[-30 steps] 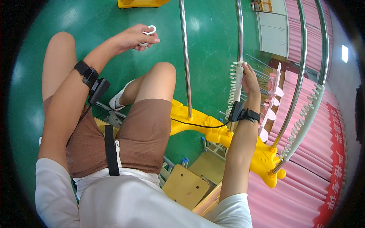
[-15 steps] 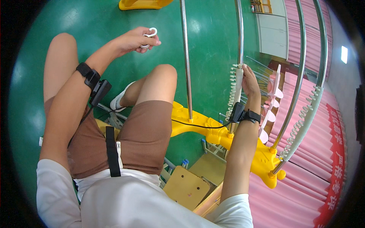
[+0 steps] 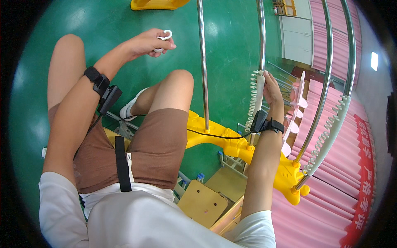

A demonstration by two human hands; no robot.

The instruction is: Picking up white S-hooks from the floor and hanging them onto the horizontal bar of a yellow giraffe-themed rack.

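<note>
My left hand (image 3: 154,43), above and beyond my bent knees, is closed on a white plastic hook (image 3: 167,35). The hook's curved end sticks out past the fingers; a rounded white part shows below the thumb, and the rest is covered. Over on the right, my right hand (image 3: 272,89) lies with its fingers stretched along the side of a white toothed strip (image 3: 259,93), touching it near its upper end. This strip runs along a metal pole (image 3: 261,37); its small hooks point left. My right thumb is hidden.
A yellow animal-shaped base (image 3: 235,144) carries several metal poles. Farther right, another toothed strip (image 3: 331,134) sits on a pole. Below are a wooden chair seat (image 3: 202,201) and a desk (image 3: 231,213). Pink curtains (image 3: 306,211) and a white cabinet (image 3: 297,37) stand at the right. The floor (image 3: 231,49) is green.
Both hands hold nearly the same place and grip. The poles and yellow base have shifted very slightly in the picture.
</note>
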